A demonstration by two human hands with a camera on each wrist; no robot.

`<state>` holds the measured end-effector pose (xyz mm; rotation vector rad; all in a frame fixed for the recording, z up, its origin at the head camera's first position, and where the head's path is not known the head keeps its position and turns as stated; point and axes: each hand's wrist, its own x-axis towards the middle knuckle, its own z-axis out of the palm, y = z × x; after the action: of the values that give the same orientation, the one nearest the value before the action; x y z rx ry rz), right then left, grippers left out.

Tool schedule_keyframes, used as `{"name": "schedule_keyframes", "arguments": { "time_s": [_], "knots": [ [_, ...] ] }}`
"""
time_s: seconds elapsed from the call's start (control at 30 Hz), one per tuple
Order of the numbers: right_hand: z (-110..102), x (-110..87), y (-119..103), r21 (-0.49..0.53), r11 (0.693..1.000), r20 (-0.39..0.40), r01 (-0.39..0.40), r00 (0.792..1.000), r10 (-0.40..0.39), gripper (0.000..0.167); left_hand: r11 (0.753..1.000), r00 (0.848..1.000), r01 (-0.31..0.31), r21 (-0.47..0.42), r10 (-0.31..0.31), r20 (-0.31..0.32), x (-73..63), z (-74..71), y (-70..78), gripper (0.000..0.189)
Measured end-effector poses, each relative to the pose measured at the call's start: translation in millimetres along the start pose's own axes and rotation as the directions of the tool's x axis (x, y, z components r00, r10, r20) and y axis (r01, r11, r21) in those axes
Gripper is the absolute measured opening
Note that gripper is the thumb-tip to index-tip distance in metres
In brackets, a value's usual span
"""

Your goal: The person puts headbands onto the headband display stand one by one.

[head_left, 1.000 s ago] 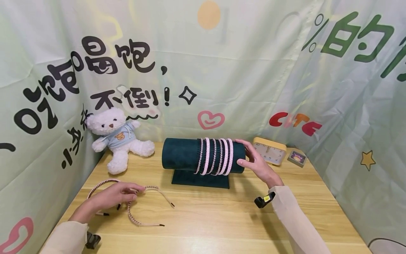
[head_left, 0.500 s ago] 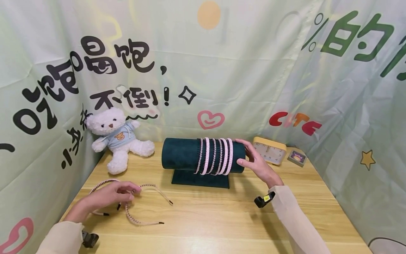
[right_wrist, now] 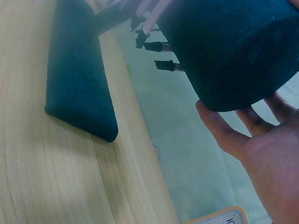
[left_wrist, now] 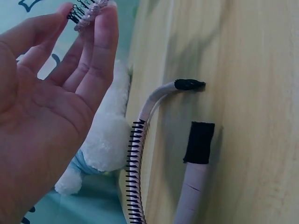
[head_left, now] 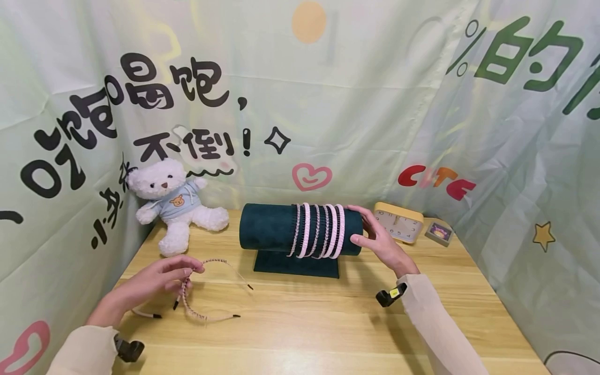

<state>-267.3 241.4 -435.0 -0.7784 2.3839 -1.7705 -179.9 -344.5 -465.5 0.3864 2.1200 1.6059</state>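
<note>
In the head view, my left hand [head_left: 154, 284] pinches a thin pink headband [head_left: 199, 316] near the middle of its arc, its two ends pointing right. A glittery bit of this headband [left_wrist: 88, 17] with black teeth shows between the fingertips in the left wrist view. My right hand [head_left: 382, 242] holds the right end of a dark green velvet headband stand [head_left: 267, 229], thumb in front and fingers over the top. Several pink and glittery headbands [head_left: 305, 232] sit round the right half of its roll. In the right wrist view, fingertips [right_wrist: 208, 116] touch the roll's end.
Under my left forearm lies another headband [head_left: 147, 313], mostly hidden. A white teddy bear [head_left: 175, 219] in a blue top sits at the back left. Behind my right hand stand a yellow clock [head_left: 398, 229] and a small framed box [head_left: 439, 233]. Printed cloth [head_left: 356, 104] walls the table.
My left hand has risen and drawn slightly back toward the bear, lifting the pink headband off the table with it. My right hand and the stand have stayed put.
</note>
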Motion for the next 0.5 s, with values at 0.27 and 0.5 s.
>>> {"name": "schedule_keyframes", "arguments": {
  "time_s": [0.27,0.5],
  "knots": [
    [0,0.4,0,0.001,1.0,-0.004,-0.006,1.0,0.006,0.071,0.999,0.999,-0.038,-0.014,0.038,-0.029,2.6,-0.4,7.9,0.038],
    [0,0.6,1,0.012,1.0,-0.001,-0.01,1.0,0.01,0.071,0.997,0.995,-0.075,-0.005,0.074,-0.071,3.3,1.5,19.4,0.034]
  ]
}}
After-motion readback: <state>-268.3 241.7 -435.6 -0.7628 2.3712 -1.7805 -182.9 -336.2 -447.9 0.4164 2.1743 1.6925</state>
